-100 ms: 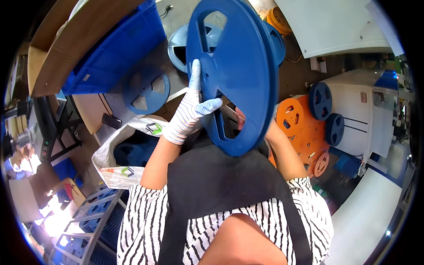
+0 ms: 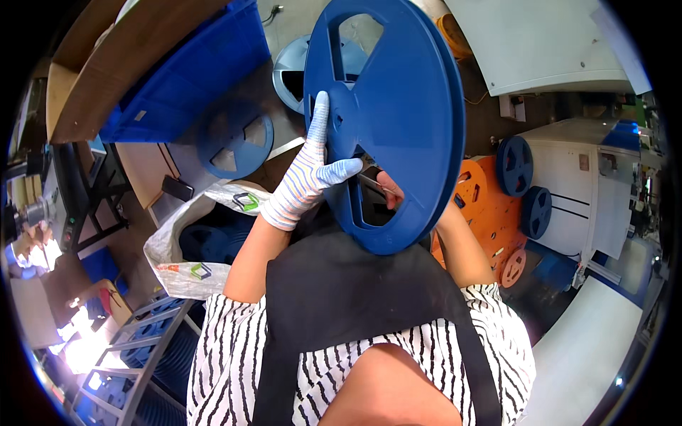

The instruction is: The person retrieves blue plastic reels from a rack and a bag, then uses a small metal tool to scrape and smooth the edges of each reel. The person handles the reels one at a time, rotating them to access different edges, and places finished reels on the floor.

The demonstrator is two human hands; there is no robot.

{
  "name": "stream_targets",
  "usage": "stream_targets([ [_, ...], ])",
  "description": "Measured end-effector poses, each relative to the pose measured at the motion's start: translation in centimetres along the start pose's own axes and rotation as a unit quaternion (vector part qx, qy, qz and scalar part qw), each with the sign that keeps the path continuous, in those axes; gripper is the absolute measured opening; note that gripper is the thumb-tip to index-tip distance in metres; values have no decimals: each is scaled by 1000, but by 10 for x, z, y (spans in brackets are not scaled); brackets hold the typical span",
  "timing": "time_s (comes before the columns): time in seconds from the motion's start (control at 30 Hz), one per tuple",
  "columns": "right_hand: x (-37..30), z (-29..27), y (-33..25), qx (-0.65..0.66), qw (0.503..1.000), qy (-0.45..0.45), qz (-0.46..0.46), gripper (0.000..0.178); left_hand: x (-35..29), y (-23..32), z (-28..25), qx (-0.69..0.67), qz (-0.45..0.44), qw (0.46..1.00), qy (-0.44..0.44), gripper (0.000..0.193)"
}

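Observation:
A large blue plastic reel (image 2: 412,99) stands nearly upright in front of my chest, its broad flange with window cutouts turned to the left. My left hand (image 2: 298,188), in a white striped glove, grips the reel at its left side; the index finger points up beside the hub and the thumb lies across a lower cutout. Behind the flange is my right hand (image 2: 389,188), mostly hidden. Its bare fingertips show through the lower cutout, bent beside a thin, light-coloured strip or tool whose kind I cannot make out.
A pale blue reel (image 2: 289,74) and a flat blue reel (image 2: 238,160) lie beyond. At left are a white sack (image 2: 167,245) of blue reels, a blue crate (image 2: 199,78) and a metal rack (image 2: 142,355). An orange surface (image 2: 490,213) with reels stands right.
The blue reel has shifted slightly right, its flange turning a little more into view and covering more of the orange reel behind. My left hand keeps its grip; the right fingertips moved slightly right.

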State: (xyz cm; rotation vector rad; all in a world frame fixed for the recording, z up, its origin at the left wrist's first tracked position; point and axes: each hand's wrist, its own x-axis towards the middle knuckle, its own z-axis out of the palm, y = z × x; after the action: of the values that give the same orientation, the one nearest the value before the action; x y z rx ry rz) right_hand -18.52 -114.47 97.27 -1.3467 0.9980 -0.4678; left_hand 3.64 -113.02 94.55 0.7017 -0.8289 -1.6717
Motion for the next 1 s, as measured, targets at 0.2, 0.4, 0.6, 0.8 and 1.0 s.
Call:
stream_targets([
  [0.2,1,1,-17,-146,987,-4,-71,14,-13,4,7,62,25,998,11,119],
  [0.4,-10,8,-24,-257,961,6,-105,17,-21,1,11,44,30,999,-11,118],
  [0.6,-26,16,-22,-349,930,20,-114,22,-24,-2,12,41,-28,999,-15,118],
  [0.8,-40,24,-8,-285,944,68,-153,24,-20,-7,12,70,-36,996,-50,118],
  [1.0,-47,29,5,-289,937,-7,-195,23,-19,-7,8,106,-21,992,-59,118],
])
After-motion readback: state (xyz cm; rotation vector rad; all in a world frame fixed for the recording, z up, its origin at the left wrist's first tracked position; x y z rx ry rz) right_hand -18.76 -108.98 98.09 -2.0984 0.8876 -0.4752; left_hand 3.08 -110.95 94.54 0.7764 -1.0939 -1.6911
